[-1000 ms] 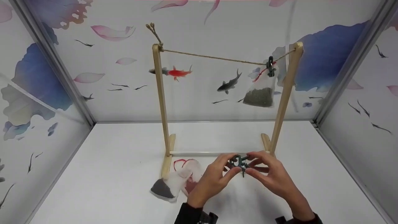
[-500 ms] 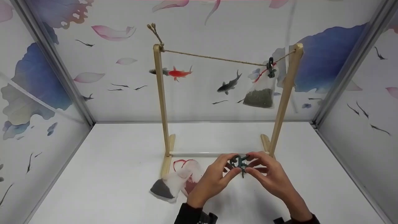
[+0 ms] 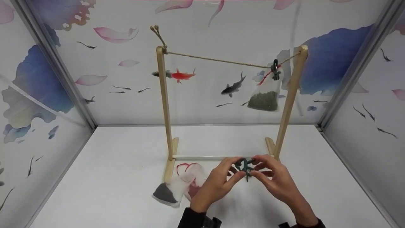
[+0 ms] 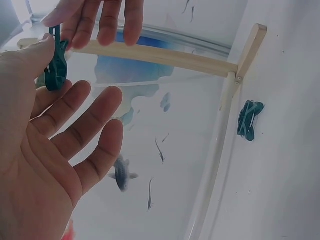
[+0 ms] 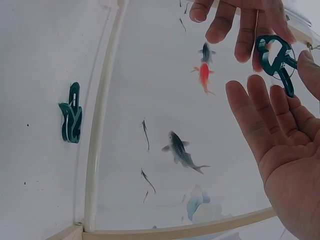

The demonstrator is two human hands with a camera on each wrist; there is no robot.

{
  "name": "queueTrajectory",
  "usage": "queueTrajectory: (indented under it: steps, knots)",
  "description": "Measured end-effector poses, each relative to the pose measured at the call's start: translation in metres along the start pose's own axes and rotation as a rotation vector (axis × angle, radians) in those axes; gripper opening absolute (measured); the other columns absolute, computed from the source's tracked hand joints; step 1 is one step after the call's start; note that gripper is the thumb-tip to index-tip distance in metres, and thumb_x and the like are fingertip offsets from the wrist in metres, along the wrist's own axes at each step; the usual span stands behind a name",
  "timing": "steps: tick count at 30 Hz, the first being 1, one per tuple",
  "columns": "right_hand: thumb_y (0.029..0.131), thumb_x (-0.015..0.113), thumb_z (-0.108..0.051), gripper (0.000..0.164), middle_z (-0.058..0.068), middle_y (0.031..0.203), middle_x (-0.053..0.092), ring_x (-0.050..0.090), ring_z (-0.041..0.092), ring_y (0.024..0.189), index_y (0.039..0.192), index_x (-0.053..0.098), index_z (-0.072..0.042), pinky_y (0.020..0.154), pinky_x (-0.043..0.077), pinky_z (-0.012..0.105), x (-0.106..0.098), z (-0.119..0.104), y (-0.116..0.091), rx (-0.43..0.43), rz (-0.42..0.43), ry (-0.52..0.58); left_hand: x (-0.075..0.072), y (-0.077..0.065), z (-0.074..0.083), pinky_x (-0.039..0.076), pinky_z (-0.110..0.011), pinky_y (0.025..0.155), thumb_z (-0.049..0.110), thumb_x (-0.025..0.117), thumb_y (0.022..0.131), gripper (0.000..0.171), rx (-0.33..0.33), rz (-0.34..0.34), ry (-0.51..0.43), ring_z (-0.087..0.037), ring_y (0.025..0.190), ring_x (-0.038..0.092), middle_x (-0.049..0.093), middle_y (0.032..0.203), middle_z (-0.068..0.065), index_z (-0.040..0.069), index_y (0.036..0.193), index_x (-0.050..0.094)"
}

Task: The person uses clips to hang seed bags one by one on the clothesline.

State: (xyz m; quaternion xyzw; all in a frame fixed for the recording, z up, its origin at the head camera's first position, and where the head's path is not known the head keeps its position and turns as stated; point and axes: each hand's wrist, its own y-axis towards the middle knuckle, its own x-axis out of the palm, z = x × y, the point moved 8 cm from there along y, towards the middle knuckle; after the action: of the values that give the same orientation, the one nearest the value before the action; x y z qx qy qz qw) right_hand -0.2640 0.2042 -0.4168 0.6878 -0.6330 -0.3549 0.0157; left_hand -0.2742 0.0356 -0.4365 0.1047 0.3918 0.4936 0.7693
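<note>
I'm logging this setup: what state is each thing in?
Left hand: pinching the held clip
Right hand: pinching it too
Held clip: held between both hands
Hanging clip: clamped on the rope
Rope: strung, dipping at that clip
Hanging bag: hanging from that clip
Dark-filled bag: lying on the table
Red-filled bag: lying there, partly hidden
Spare clip: lying on the table, unheld
Wooden frame: standing upright

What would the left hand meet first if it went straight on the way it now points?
Beyond the clip that the left hand pinches, probably the right hand, facing it closely; exact depth is unclear.
</note>
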Motion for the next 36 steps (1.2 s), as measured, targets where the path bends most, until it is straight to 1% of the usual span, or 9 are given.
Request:
queueTrajectory:
  steps: [6, 10, 15, 19, 24, 28, 30, 32, 36]
  knots:
    - [0.088, 0.077, 0.0, 0.036, 0.001, 0.105, 0.068, 0.069, 0.016, 0.088, 0.121, 0.067, -0.009, 0.069, 0.059, 0.029, -0.005, -0.006, 0.0, -0.03, 0.042, -0.028, -0.001, 0.0, 0.0, 0.055, -0.027, 0.082, 0.034, 0.054, 0.106, 0.043, -0.002, 0.008, -0.011, -0.008, 0.102, 0.063, 0.058, 0.131, 0.0, 0.018, 0.146, 0.048]
    - [0.087, 0.077, 0.003, 0.036, 0.003, 0.104, 0.068, 0.068, 0.015, 0.086, 0.119, 0.068, -0.01, 0.068, 0.059, 0.028, -0.009, -0.012, 0.0, -0.073, 0.077, -0.039, -0.007, 0.0, -0.001, 0.053, -0.023, 0.083, 0.033, 0.053, 0.107, 0.042, -0.016, 0.03, -0.012, -0.008, 0.102, 0.062, 0.06, 0.126, -0.003, 0.013, 0.144, 0.051]
    - [0.085, 0.078, 0.006, 0.038, 0.001, 0.103, 0.068, 0.068, 0.014, 0.083, 0.116, 0.069, -0.013, 0.066, 0.059, 0.026, -0.012, -0.019, -0.001, -0.131, 0.109, -0.063, -0.02, -0.005, -0.014, 0.055, -0.031, 0.083, 0.033, 0.054, 0.107, 0.042, -0.084, 0.088, 0.03, -0.008, 0.101, 0.063, 0.061, 0.122, -0.002, 0.012, 0.143, 0.052]
    - [0.083, 0.078, 0.008, 0.039, 0.0, 0.103, 0.069, 0.067, 0.012, 0.083, 0.113, 0.07, -0.015, 0.064, 0.058, 0.025, -0.013, -0.02, -0.002, -0.162, 0.129, -0.08, -0.034, -0.011, -0.027, 0.055, -0.034, 0.081, 0.03, 0.058, 0.106, 0.042, -0.144, 0.142, 0.09, -0.01, 0.1, 0.065, 0.062, 0.121, -0.001, 0.013, 0.143, 0.052]
    - [0.083, 0.079, 0.008, 0.035, -0.003, 0.101, 0.069, 0.067, 0.012, 0.081, 0.11, 0.071, -0.012, 0.063, 0.058, 0.024, -0.014, -0.018, -0.002, -0.166, 0.142, -0.091, -0.05, -0.019, -0.04, 0.054, -0.034, 0.078, 0.023, 0.064, 0.102, 0.041, -0.179, 0.216, 0.201, -0.021, 0.101, 0.066, 0.065, 0.118, -0.006, 0.007, 0.139, 0.056]
    - [0.083, 0.079, 0.008, 0.033, -0.004, 0.101, 0.069, 0.066, 0.011, 0.08, 0.109, 0.071, -0.011, 0.063, 0.057, 0.023, -0.015, -0.018, -0.002, -0.169, 0.146, -0.101, -0.062, -0.026, -0.052, 0.052, -0.043, 0.086, 0.017, 0.07, 0.097, 0.039, -0.208, 0.272, 0.308, -0.03, 0.104, 0.064, 0.067, 0.117, -0.011, 0.001, 0.131, 0.061]
    - [0.083, 0.079, 0.008, 0.034, -0.005, 0.101, 0.069, 0.066, 0.011, 0.08, 0.109, 0.071, -0.012, 0.064, 0.058, 0.023, -0.014, -0.018, -0.002, -0.171, 0.146, -0.104, -0.068, -0.032, -0.061, 0.049, -0.049, 0.09, 0.016, 0.073, 0.094, 0.038, -0.252, 0.292, 0.359, -0.033, 0.107, 0.063, 0.068, 0.118, -0.012, 0.0, 0.127, 0.064]
    - [0.083, 0.079, 0.007, 0.034, -0.006, 0.101, 0.068, 0.067, 0.011, 0.08, 0.109, 0.071, -0.013, 0.064, 0.058, 0.023, -0.014, -0.018, -0.002, -0.171, 0.145, -0.111, -0.074, -0.04, -0.071, 0.047, -0.054, 0.091, 0.017, 0.075, 0.092, 0.038, -0.324, 0.304, 0.389, -0.034, 0.112, 0.061, 0.069, 0.12, -0.012, 0.001, 0.125, 0.065]
    - [0.082, 0.08, 0.006, 0.035, -0.008, 0.101, 0.068, 0.067, 0.01, 0.079, 0.108, 0.071, -0.015, 0.064, 0.058, 0.024, -0.014, -0.018, -0.002, -0.167, 0.143, -0.123, -0.082, -0.057, -0.092, 0.041, -0.061, 0.094, 0.02, 0.075, 0.091, 0.04, -0.491, 0.294, 0.391, -0.036, 0.119, 0.058, 0.067, 0.125, -0.013, 0.003, 0.127, 0.065]
